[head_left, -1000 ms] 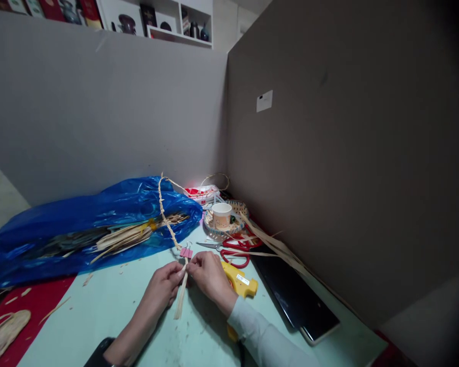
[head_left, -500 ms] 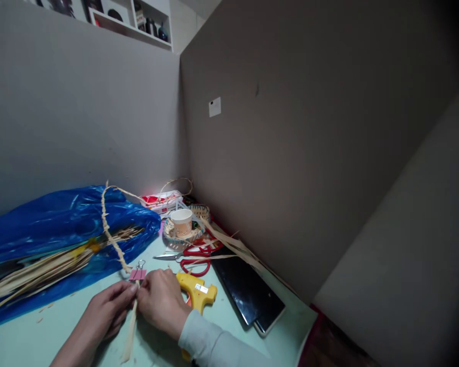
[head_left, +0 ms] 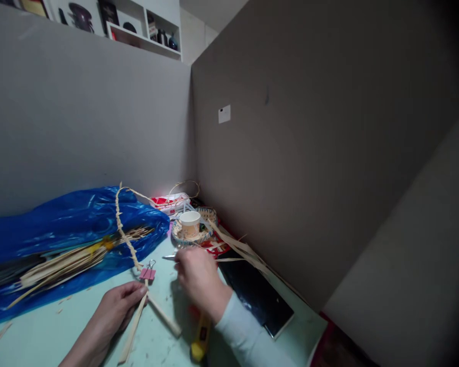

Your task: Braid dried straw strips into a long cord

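Note:
My left hand (head_left: 117, 311) pinches pale straw strips (head_left: 135, 326) just below a pink binder clip (head_left: 147, 274). The clip sits at the lower end of a long straw braid (head_left: 121, 227); two loose ends fan out below my fingertips. Over the scissors (head_left: 169, 257) lies my right hand (head_left: 201, 280), back upward, covering their handles. Only part of the blades shows to its left. Its fingers are mostly hidden, so I cannot tell whether they grip the scissors. Beneath my right wrist is a yellow glue gun (head_left: 201, 339), partly covered.
A paper cup (head_left: 190, 224) stands in a woven basket (head_left: 179, 239) at the back. Blue plastic (head_left: 61, 214) with a straw bundle (head_left: 67, 265) lies left. A black phone-like slab (head_left: 252, 290) and more strips (head_left: 239, 247) lie right, by the grey partition (head_left: 290, 153).
My right hand has left the straw strips and moved up and right, over the scissors. My left hand keeps its pinch below the clip. The view has shifted slightly.

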Action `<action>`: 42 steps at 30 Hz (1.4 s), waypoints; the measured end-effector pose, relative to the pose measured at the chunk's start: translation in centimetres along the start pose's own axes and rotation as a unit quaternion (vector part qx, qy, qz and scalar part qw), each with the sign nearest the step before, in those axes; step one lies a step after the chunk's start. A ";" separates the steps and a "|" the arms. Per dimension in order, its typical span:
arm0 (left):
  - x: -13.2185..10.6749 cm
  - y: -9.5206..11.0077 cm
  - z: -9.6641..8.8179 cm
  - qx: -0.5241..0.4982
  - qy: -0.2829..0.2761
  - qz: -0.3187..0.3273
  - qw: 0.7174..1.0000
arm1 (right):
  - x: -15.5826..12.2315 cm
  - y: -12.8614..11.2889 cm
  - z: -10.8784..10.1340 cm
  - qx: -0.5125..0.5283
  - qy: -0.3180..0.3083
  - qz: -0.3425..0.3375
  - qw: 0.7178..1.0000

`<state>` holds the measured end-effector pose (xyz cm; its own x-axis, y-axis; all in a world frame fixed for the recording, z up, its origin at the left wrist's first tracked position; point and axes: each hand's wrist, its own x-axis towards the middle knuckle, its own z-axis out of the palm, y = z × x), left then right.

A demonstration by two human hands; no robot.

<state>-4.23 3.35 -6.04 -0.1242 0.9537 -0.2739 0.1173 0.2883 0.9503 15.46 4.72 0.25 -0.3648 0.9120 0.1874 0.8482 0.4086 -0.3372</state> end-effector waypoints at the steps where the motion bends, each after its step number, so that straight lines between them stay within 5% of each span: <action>1: -0.1 0.0 0.0 -0.004 -0.002 -0.008 1.000 | 0.0 1.0 -0.6 -0.031 0.005 0.000 1.000; 7: -0.2 -0.2 0.0 -0.039 -0.032 -0.004 0.999 | -0.3 4.9 -0.7 -0.135 -0.021 0.021 0.990; 25: -0.6 0.4 -0.3 -0.091 -0.048 -0.038 0.994 | -0.6 5.7 -2.4 -0.140 -0.028 0.078 0.987; 27: -0.5 0.4 -0.3 -0.086 -0.051 -0.042 0.994 | -0.7 5.5 -2.9 -0.107 -0.016 0.068 0.992; 29: -0.5 0.3 -0.3 -0.087 -0.045 -0.042 0.994 | -0.7 4.9 -3.4 0.037 -0.031 0.017 0.999; 30: -0.5 0.3 -0.3 -0.092 -0.041 -0.041 0.994 | -0.8 4.4 -3.6 0.149 -0.058 -0.009 0.987; 32: -0.6 0.4 -0.3 -0.106 -0.043 -0.034 0.993 | -0.9 3.2 -3.7 0.376 -0.144 -0.031 0.915; 35: -0.8 0.4 -0.3 -0.125 -0.061 -0.022 0.990 | -1.0 1.4 -3.1 0.537 -0.244 -0.001 0.807; 38: -1.0 0.5 -0.3 -0.137 -0.062 -0.015 0.988 | -1.0 -0.1 -1.6 0.571 -0.264 0.007 0.777; 42: -1.1 0.6 -0.4 -0.159 -0.055 -0.010 0.986 | -1.0 -1.6 1.1 0.564 -0.259 0.036 0.783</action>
<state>-4.36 2.40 -5.11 -0.0146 0.9566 -0.2909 -0.2016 0.2822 0.9379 14.04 3.18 -0.40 -0.6865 0.7068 -0.1707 0.1005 -0.1402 -0.9850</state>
